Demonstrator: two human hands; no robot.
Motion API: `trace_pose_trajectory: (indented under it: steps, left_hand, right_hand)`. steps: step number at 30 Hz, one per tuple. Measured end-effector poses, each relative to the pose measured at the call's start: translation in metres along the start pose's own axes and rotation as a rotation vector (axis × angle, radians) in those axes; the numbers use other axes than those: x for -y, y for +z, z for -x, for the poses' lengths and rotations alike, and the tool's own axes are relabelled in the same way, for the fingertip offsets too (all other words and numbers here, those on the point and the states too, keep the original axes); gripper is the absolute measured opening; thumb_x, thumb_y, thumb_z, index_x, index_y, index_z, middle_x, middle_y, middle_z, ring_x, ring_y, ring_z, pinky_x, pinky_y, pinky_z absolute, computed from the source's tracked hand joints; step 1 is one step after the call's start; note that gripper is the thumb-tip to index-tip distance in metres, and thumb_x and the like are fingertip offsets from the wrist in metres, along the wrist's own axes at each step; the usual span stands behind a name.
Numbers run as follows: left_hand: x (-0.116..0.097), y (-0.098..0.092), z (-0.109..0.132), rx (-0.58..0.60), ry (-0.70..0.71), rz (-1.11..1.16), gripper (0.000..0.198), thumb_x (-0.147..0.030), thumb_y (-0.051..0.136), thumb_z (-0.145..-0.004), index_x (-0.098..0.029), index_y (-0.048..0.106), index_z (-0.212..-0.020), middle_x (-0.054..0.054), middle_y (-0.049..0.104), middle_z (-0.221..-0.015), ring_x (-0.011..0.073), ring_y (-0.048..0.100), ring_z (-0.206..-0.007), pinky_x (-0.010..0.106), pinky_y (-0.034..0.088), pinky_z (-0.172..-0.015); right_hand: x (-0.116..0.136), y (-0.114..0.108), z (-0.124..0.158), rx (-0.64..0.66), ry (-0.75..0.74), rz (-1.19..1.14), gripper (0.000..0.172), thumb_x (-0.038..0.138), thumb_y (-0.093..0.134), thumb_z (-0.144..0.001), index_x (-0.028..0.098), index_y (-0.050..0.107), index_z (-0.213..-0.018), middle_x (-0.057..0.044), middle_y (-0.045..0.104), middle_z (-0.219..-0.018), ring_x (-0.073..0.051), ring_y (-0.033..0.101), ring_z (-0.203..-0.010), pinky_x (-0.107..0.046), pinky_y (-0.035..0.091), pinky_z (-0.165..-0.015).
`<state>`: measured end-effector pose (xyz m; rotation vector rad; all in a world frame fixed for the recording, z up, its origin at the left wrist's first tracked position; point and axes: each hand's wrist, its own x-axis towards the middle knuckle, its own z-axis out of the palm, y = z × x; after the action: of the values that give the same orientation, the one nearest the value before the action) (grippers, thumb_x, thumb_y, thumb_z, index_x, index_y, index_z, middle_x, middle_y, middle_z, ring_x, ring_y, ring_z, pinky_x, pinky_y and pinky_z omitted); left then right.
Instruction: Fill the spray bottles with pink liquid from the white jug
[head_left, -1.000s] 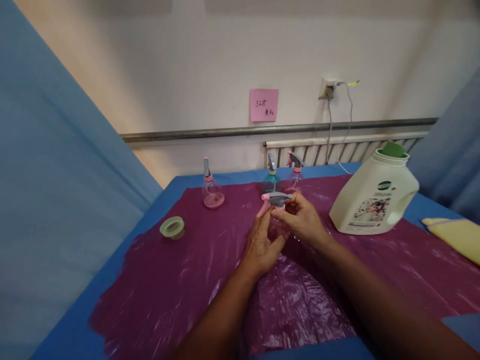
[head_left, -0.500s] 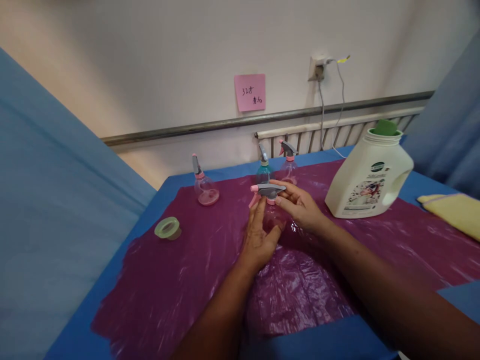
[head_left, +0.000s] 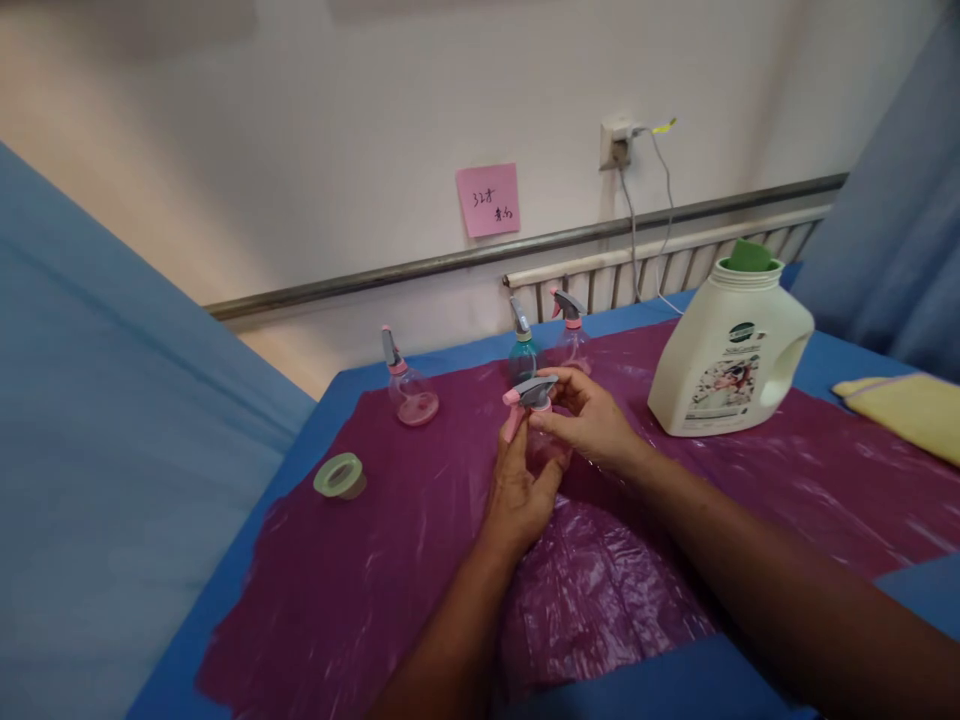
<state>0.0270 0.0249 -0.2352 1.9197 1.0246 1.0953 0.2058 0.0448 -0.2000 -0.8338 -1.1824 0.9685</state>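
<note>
A clear spray bottle (head_left: 545,452) with a grey and pink trigger head (head_left: 531,394) stands between my hands over the purple plastic sheet (head_left: 420,560). My left hand (head_left: 520,492) is wrapped round its body from the left and front. With thumb and fingers, my right hand (head_left: 592,420) grips the collar just under the trigger head. The bottle's lower part is mostly hidden by my left hand. Behind it are a teal spray bottle (head_left: 524,358) and a clear one with a pink collar (head_left: 574,345).
Another spray bottle (head_left: 415,398) with pink contents stands at the back left. Nearer is a small pale-green cup (head_left: 340,475). A large cream jug (head_left: 731,360) with a green piece in its mouth stands right, beside a yellow cloth (head_left: 904,410). Blue curtains (head_left: 112,450) flank the table.
The trigger head has turned in my right hand, and its nozzle now points more toward me and down. My left hand stays round the bottle. The camera view has shifted slightly.
</note>
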Motion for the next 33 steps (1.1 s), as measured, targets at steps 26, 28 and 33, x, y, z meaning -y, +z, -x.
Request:
trace_pose_trajectory:
  steps: [26, 28, 33]
  left_hand:
    - [0.003, 0.002, -0.001, 0.005, 0.095, 0.085, 0.081, -0.033, 0.075, -0.109, -0.037, 0.039, -0.181, 0.011, 0.049, -0.180, 0.0330, 0.049, -0.171, 0.054, 0.040, -0.143]
    - [0.001, 0.002, -0.001, -0.006, 0.101, 0.080, 0.080, -0.033, 0.076, -0.109, -0.036, 0.040, -0.180, 0.011, 0.049, -0.181, 0.0328, 0.049, -0.171, 0.054, 0.041, -0.143]
    - [-0.002, 0.001, -0.002, -0.014, 0.125, 0.060, 0.078, -0.032, 0.076, -0.107, -0.035, 0.044, -0.178, 0.011, 0.052, -0.179, 0.0321, 0.053, -0.168, 0.053, 0.043, -0.142]
  right_hand:
    - [0.002, -0.003, 0.006, 0.078, 0.050, -0.163, 0.081, 0.046, 0.091, -0.091, 0.032, 0.059, -0.164, -0.011, 0.080, -0.146, -0.030, 0.075, -0.140, -0.052, 0.059, -0.123]
    - [0.001, -0.003, 0.007, 0.089, 0.093, -0.164, 0.081, 0.049, 0.091, -0.092, 0.031, 0.058, -0.164, -0.011, 0.082, -0.141, -0.031, 0.079, -0.133, -0.052, 0.062, -0.118]
    - [-0.005, -0.002, 0.002, 0.027, 0.040, -0.055, 0.077, 0.046, 0.101, -0.081, 0.029, 0.068, -0.148, -0.009, 0.085, -0.130, -0.029, 0.080, -0.126, -0.051, 0.063, -0.114]
